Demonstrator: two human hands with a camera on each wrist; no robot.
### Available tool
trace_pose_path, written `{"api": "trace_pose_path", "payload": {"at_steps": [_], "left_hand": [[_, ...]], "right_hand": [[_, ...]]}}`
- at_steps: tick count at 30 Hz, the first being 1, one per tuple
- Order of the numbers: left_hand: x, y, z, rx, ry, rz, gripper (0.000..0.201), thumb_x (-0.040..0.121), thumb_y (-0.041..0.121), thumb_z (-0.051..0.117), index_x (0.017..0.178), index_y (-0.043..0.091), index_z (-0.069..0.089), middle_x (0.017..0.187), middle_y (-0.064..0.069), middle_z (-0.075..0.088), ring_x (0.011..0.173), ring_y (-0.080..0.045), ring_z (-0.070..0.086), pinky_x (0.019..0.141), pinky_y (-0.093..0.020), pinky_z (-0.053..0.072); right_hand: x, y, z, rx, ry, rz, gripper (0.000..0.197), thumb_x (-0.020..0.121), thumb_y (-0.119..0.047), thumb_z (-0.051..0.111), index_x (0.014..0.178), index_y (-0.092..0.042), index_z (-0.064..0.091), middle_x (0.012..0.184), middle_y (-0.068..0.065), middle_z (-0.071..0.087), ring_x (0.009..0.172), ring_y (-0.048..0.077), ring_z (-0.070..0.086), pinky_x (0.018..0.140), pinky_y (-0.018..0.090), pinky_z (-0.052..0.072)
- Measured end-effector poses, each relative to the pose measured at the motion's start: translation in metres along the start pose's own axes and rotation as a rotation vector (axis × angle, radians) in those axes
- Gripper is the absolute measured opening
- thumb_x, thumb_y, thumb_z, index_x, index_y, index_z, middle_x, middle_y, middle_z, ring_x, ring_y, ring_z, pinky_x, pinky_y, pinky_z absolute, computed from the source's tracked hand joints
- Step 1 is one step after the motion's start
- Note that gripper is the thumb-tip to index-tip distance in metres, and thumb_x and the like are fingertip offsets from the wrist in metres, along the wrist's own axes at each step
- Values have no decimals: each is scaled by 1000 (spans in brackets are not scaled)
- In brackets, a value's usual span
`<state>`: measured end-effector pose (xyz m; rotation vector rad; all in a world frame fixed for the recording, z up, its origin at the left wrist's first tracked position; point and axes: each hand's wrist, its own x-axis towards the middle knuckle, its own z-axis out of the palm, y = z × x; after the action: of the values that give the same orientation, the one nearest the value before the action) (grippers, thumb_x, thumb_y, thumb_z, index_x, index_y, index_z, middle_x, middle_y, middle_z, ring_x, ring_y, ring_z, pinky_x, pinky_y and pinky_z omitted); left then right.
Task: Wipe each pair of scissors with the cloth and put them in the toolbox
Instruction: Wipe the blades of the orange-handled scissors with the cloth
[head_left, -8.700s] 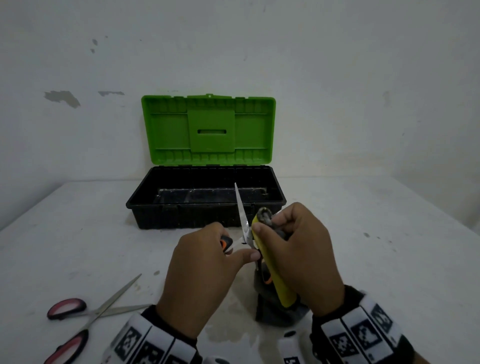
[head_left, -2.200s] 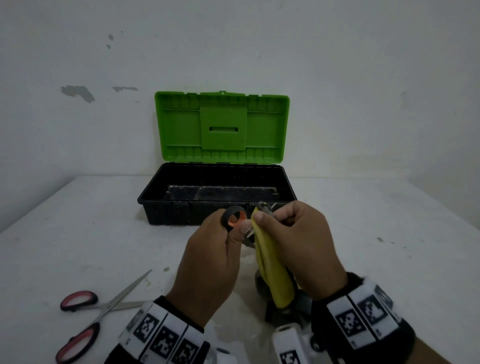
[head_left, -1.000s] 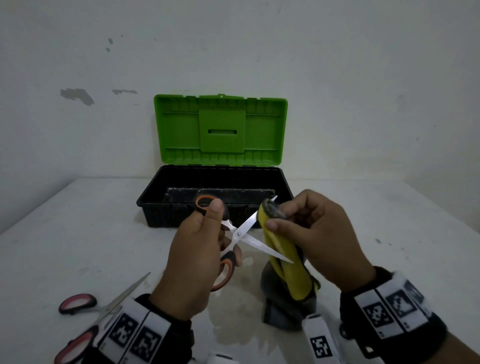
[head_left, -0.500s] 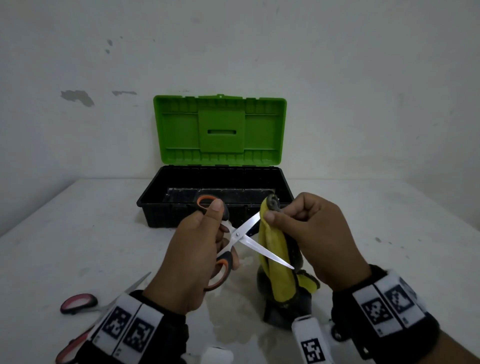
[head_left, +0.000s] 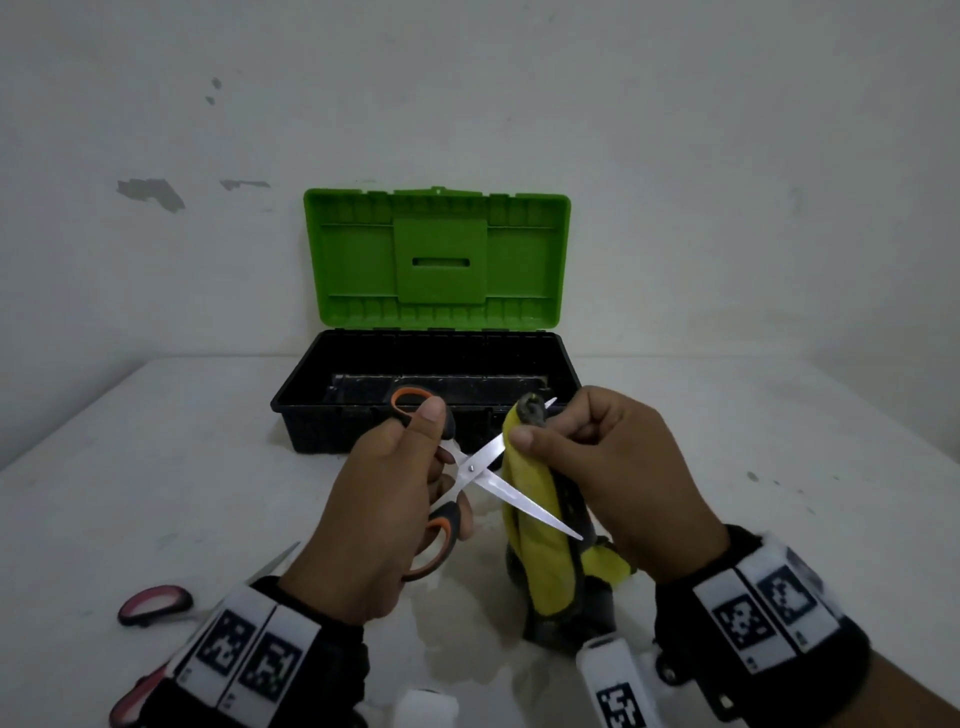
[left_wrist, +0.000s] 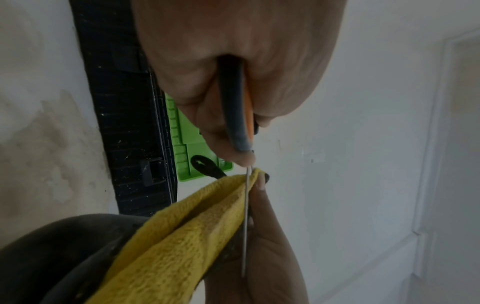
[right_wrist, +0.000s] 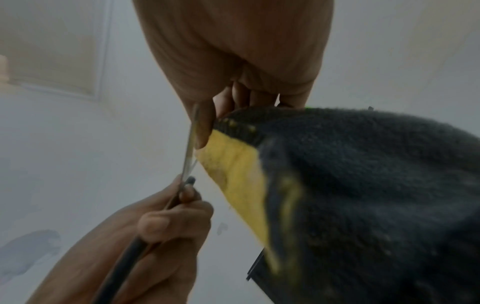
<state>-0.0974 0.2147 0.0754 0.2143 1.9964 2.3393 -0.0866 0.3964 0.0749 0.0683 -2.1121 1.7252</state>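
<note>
My left hand (head_left: 395, 493) grips the orange-and-black scissors (head_left: 470, 467) by their handles, blades spread wide in a cross. My right hand (head_left: 587, 467) pinches the yellow-and-grey cloth (head_left: 540, 540) around the upper blade near its tip, and the cloth's tail hangs down to the table. The lower blade points right in front of the cloth. In the left wrist view the blade (left_wrist: 245, 216) runs edge-on beside the cloth (left_wrist: 182, 236). The right wrist view shows the cloth (right_wrist: 350, 185) and the blade (right_wrist: 189, 148). The black toolbox (head_left: 311, 410) stands open behind, green lid (head_left: 436, 260) upright.
Red-handled scissors (head_left: 156, 605) lie on the white table (head_left: 156, 467) at the near left, partly hidden by my left wrist. A damp patch (head_left: 457, 639) marks the table under my hands. The wall rises close behind the toolbox.
The scissors went from held shut to spread open in my left hand. In the last half second my right hand slid the cloth a little along the upper blade.
</note>
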Motion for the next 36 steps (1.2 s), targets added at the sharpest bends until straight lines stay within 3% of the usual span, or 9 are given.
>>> {"api": "trace_pose_path", "payload": {"at_steps": [5,8,11,13,16,22,28,34,36], "left_hand": [[1,-1,-2,21,-5,6,41,99,43,44,82,6,52,73,-22,42,37,-25,50,36,-24,37],[0,-1,-2,33,-11,5,42,99,43,43,85,5,53,71,-29,42,36,-24,49,36,-23,36],[-2,-1,-2,12,-11,-12,40,100,40,43,81,6,51,71,-25,42,31,-21,46,32,-20,33],[-3,-2,-3,14,-17,-36,39,101,38,42,80,8,52,73,-27,44,29,-18,43,31,-18,32],[-5,-4,-3,29,-24,-60,43,100,40,44,64,22,59,68,-16,37,37,-24,48,36,-21,37],[-7,-6,-6,66,-70,-145,40,98,43,48,73,14,57,55,0,38,42,-20,50,41,-24,42],[-7,-9,3,159,-168,-199,41,97,43,48,75,10,55,49,6,38,37,-14,46,44,-28,45],[3,-16,-2,215,-145,-175,44,98,44,48,83,4,57,49,6,41,43,-18,46,49,-32,45],[8,-19,-9,270,-95,-158,49,95,52,49,77,7,54,55,3,46,50,-16,47,53,-32,45]], "right_hand": [[-1,3,2,-13,26,-26,35,74,-23,87,68,-2,60,69,22,68,65,42,65,58,43,55],[-7,4,7,-6,-29,-13,32,72,-21,88,63,-11,58,61,14,66,53,23,60,51,29,49],[1,8,-1,-1,6,0,35,71,-22,88,65,-4,59,69,24,68,60,40,63,57,43,55],[10,11,-10,11,57,22,36,72,-22,88,64,-3,58,69,24,67,60,42,60,56,42,55],[25,15,-25,10,99,56,32,74,-19,86,66,-6,58,64,16,58,58,21,53,49,24,47],[48,20,-45,-62,87,39,27,80,-22,81,76,-5,60,69,20,62,63,21,58,61,34,50],[52,13,-21,-343,161,-146,30,83,-32,79,79,-11,57,73,13,68,61,19,58,56,31,47],[17,-5,3,-240,-78,-268,27,85,-29,76,81,-15,53,72,11,65,64,28,62,58,43,52],[4,-4,-2,-207,-269,-286,26,85,-27,77,80,-17,54,73,3,65,64,20,62,59,35,52]]}}
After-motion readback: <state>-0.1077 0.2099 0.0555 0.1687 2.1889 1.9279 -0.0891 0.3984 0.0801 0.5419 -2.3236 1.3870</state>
